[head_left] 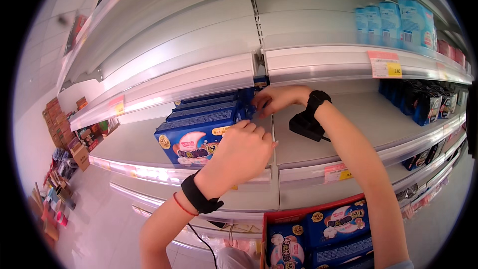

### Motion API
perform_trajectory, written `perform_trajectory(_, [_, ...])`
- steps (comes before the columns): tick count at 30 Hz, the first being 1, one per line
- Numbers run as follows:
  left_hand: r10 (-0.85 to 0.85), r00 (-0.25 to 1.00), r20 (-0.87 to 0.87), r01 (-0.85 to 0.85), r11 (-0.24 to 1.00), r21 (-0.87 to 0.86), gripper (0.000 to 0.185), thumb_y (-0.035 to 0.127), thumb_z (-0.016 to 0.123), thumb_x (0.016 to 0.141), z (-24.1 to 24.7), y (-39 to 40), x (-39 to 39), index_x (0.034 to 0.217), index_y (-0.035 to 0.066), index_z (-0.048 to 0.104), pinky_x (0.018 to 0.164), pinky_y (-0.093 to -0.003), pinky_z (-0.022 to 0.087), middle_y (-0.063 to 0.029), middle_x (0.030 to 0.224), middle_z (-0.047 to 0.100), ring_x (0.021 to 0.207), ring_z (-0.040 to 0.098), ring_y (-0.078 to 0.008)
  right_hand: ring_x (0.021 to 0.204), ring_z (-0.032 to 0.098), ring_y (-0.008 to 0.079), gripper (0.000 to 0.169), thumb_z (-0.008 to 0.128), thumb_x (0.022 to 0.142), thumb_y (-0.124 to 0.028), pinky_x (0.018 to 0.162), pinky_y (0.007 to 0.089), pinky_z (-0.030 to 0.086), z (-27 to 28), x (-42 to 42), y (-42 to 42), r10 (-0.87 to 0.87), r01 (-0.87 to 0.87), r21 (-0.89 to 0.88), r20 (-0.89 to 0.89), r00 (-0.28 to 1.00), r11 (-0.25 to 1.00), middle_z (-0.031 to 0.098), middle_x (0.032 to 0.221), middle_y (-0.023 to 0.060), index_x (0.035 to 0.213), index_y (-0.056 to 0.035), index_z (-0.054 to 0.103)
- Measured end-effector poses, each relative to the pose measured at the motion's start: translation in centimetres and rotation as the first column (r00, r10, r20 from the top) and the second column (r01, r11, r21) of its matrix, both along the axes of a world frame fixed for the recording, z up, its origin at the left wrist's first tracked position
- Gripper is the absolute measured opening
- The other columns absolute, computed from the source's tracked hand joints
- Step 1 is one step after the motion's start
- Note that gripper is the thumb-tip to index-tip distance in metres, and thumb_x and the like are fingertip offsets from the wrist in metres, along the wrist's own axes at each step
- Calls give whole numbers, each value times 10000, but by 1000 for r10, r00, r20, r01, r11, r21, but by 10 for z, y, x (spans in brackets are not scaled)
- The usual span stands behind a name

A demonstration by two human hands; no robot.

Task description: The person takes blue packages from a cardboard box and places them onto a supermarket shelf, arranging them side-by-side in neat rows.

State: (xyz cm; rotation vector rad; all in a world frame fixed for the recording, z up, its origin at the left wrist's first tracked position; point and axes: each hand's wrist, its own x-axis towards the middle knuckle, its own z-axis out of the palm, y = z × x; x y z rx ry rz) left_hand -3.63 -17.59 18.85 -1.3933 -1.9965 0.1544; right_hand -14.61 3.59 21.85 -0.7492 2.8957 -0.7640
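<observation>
Blue plastic-wrapped packs (201,117) stand on edge in a row, one behind another, on the middle shelf. Over the right end of the front pack (186,145) lies my left hand (242,151), its back toward me and its fingers curled. The hand covers part of the printed front, and whether it grips the pack is hidden. Further back, my right hand (282,99) reaches in from the right. Its bent fingers meet the crinkled wrapper ends on the row's right side; the fingertips are partly hidden. Both wrists wear black straps, and a black box-shaped device hangs under the right one.
A red-rimmed carton (266,228) of similar blue packs stands below, before me. Light-blue packs (410,22) stand on the upper right shelf, dark packs (425,101) lower right. The upper shelf's front edge (179,82) overhangs the row. Stacked boxes (59,123) stand far left.
</observation>
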Motion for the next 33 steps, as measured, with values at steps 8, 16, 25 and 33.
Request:
perform_trajectory(8, [48, 992, -114, -54, 997, -49, 339, 296, 560, 903, -7, -36, -7, 813, 5, 707, 1065, -412, 361, -148, 992, 696, 1054, 616, -242, 956, 632, 210, 567, 736, 764, -335, 785, 303, 536, -13, -9, 1, -58, 61, 129, -24, 998, 990, 655, 1116, 118, 1198, 9, 613])
perform_trajectory(16, [-21, 991, -129, 26, 999, 36, 578, 498, 562, 879, -6, -59, -12, 710, -38, 697, 1034, -406, 390, -201, 888, 689, 970, 633, -293, 923, 646, 188, 554, 743, 750, -311, 785, 307, 543, -19, -19, 8, -76, 73, 58, 46, 996, 996, 671, 1056, 108, 1189, 0, 612])
perform_trajectory(25, [169, 976, 136, -171, 985, 0, 386, 363, 551, 909, 8, -46, -1, 768, 31, 688, 899, -396, 473, -118, 872, 682, 866, 650, -269, 926, 655, 185, 447, 733, 752, -257, 768, 311, 548, -11, -19, 1, -77, 65, 101, 112, 991, 993, 676, 1002, 91, 1117, -15, 642])
perform_trajectory(33, [474, 872, 125, -433, 864, -257, 230, 136, 567, 726, 46, 61, -44, 834, 17, 732, 707, -430, 550, -205, 888, 696, 847, 692, -332, 848, 662, 200, 312, 661, 769, -198, 722, 323, 542, -17, -29, 38, -243, 238, 68, 62, 968, 969, 688, 955, 90, 1034, -34, 672])
